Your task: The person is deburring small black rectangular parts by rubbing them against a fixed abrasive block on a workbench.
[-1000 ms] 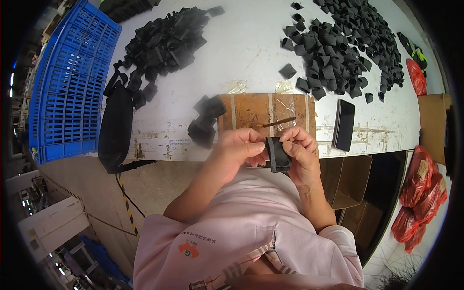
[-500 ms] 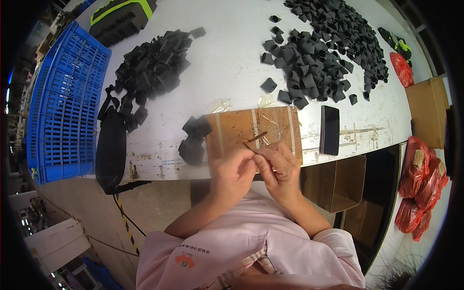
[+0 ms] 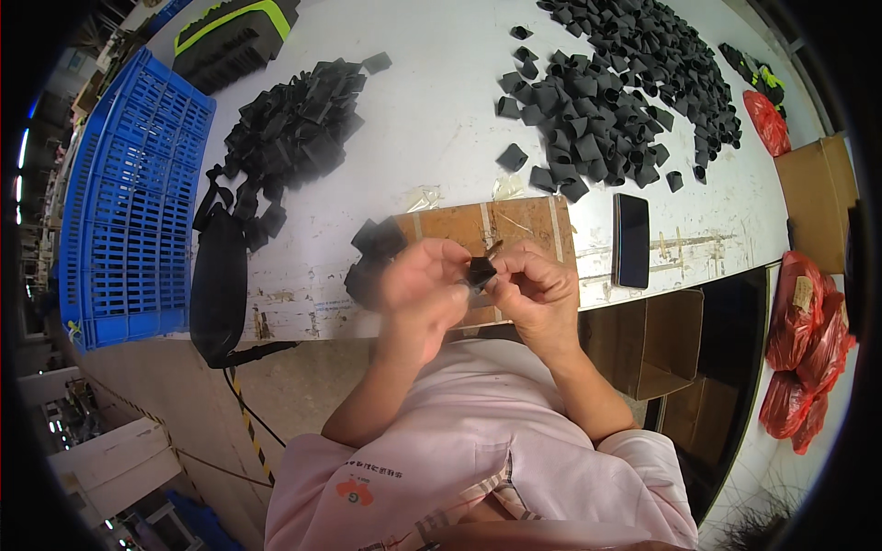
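A small black fabric piece (image 3: 480, 271) is between my two hands, above a brown cardboard sheet (image 3: 441, 223) at the table's near edge. My left hand (image 3: 421, 286), smeared by motion, has its thumb and fingertips at the piece's left side. My right hand (image 3: 537, 289) pinches its right side between thumb and fingers. A thin brownish tool (image 3: 495, 248) sticks out by the right fingers; its kind is unclear. Several flat black pieces (image 3: 375, 241) lie beside my left hand, partly hidden by it.
Flat black pieces (image 3: 303, 115) are heaped at the left, folded tube-like ones (image 3: 597, 119) at the right. A phone (image 3: 630, 241) lies right of the cardboard. A blue crate (image 3: 138, 202) and a black pouch (image 3: 219, 285) border the left side; red bags (image 3: 795, 349) hang at the right.
A black fabric piece is now between my fingers, where before only the thin brownish tool showed. My left hand has shifted slightly left and its fingers have spread around the piece.
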`<state>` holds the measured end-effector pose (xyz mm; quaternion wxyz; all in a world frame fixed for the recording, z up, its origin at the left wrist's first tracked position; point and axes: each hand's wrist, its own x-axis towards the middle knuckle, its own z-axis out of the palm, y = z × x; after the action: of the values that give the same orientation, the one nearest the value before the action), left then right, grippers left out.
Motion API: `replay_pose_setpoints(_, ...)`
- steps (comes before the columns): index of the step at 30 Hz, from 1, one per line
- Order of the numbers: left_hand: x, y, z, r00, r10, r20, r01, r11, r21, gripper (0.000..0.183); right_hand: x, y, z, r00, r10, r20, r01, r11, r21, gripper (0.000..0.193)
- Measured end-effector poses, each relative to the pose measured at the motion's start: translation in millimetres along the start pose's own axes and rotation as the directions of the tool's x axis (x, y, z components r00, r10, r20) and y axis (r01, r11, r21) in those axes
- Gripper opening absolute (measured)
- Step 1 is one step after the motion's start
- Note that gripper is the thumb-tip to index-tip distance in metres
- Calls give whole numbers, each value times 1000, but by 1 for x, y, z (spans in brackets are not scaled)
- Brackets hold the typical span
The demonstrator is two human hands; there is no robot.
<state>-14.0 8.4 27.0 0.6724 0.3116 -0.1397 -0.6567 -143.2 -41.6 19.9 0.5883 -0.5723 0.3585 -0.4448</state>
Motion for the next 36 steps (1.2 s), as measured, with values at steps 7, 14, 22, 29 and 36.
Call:
replay_pose_setpoints(7, -5, -23, -1, 813, 582, 12, -324, 435, 840, 14, -9, -9, -3, 991, -128, 47, 136, 931, -339, 10)
replay_pose_setpoints(14, -8, -23, 1, 821, 564, 88, -348, 373, 860, 9, -6, -2, 1, 863, -489, 129, 481, 714, -509, 23)
replay_pose_setpoints(22, -13, -11, 28, 896, 415, -156, -196, 687, 700, 10, 2, 7, -1, 780, -584, 225, 554, 477, -683, 33)
replay_pose_setpoints(29, -8, 2, 11, 1000, 28, -13, -26, 993, 118, 18, 3, -1, -13, 958, 151, 243, -238, 892, 384, 7)
replay_pose_setpoints(36, -7, -20, 13, 604, 726, 329, -510, 35, 859, 21, -2, -1, -14, 822, 275, 498, -537, 663, 521, 15)
